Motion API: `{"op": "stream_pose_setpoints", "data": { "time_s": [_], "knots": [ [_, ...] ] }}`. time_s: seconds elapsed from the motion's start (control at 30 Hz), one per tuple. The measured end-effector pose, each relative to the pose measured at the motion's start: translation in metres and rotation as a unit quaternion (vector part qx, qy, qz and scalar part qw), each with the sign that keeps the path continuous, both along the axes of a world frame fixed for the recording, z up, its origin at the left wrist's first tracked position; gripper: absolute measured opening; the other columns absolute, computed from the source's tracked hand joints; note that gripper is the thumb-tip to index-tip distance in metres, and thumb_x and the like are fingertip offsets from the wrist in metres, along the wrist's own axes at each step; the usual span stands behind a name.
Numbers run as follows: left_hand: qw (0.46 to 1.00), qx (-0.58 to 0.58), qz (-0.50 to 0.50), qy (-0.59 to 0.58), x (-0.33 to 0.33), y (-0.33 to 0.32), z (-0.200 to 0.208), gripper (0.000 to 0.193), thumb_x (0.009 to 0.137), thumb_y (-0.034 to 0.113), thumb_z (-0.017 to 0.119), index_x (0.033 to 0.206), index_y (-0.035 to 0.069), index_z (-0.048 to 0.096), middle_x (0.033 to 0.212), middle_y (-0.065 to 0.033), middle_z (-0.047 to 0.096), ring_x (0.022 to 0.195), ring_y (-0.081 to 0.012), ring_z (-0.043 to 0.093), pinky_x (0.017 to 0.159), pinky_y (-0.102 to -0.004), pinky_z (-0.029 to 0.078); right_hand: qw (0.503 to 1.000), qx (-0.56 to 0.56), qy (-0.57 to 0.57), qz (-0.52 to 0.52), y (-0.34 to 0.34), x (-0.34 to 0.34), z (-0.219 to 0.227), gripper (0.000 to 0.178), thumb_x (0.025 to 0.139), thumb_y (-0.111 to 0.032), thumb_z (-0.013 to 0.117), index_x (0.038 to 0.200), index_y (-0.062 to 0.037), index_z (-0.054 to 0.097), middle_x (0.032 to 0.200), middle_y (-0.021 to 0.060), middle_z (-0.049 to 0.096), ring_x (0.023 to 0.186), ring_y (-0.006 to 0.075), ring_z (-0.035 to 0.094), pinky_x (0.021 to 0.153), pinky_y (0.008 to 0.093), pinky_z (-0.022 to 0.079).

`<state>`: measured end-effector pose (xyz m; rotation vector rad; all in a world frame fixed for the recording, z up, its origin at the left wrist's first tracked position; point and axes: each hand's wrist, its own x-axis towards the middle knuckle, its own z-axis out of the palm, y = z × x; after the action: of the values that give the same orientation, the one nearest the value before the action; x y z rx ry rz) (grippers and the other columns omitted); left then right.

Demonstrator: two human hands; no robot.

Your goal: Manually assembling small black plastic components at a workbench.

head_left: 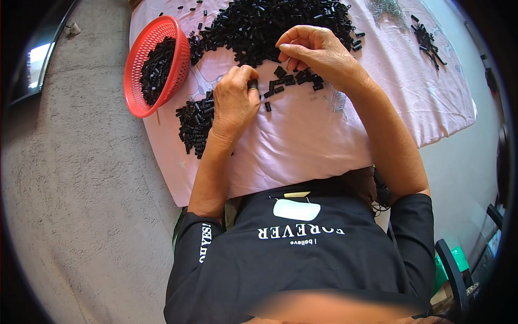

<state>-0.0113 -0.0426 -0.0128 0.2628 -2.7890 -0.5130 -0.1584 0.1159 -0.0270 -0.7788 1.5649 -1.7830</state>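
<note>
Low over the pink cloth (307, 140), my left hand (233, 100) is closed with a small black plastic piece (252, 85) at its fingers. Higher and to the right, my right hand (318, 51) has thumb and forefinger pinched together. Anything between those fingertips is too small to make out. Several loose black pieces (286, 80) lie between and below the hands. Beyond them spreads a large heap of short black plastic pieces (237, 27), partly behind my right hand. A smaller pile of such pieces (194, 124) sits left of my left wrist.
A red perforated basket (129, 92) holding black pieces leans at the cloth's left edge. Thin silvery bits (388, 9) lie at the far right, with another patch (338, 101) under my right wrist. Longer black pieces (426, 43) sit near the right edge. Grey floor (81, 178) borders the left side.
</note>
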Motion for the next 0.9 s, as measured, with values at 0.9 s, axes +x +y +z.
{"op": "stream_pose_setpoints", "data": {
  "time_s": [0.9],
  "knots": [
    [0.986, 0.079, -0.145, 0.026, -0.013, 0.060, 0.000, 0.020, 0.072, -0.006, 0.062, 0.090, 0.003, 0.066, 0.088, -0.0140, 0.062, 0.083, -0.0338, 0.062, 0.075, -0.0403, 0.051, 1.000, -0.008, -0.003, 0.001, -0.001, -0.001, -0.003, 0.017, 0.093, -0.019, 0.064, 0.103, -0.0045, 0.066, 0.084, 0.0011, 0.067, 0.070, 0.0033, 0.060, 0.063, 0.0174, 0.049]
  ]
}}
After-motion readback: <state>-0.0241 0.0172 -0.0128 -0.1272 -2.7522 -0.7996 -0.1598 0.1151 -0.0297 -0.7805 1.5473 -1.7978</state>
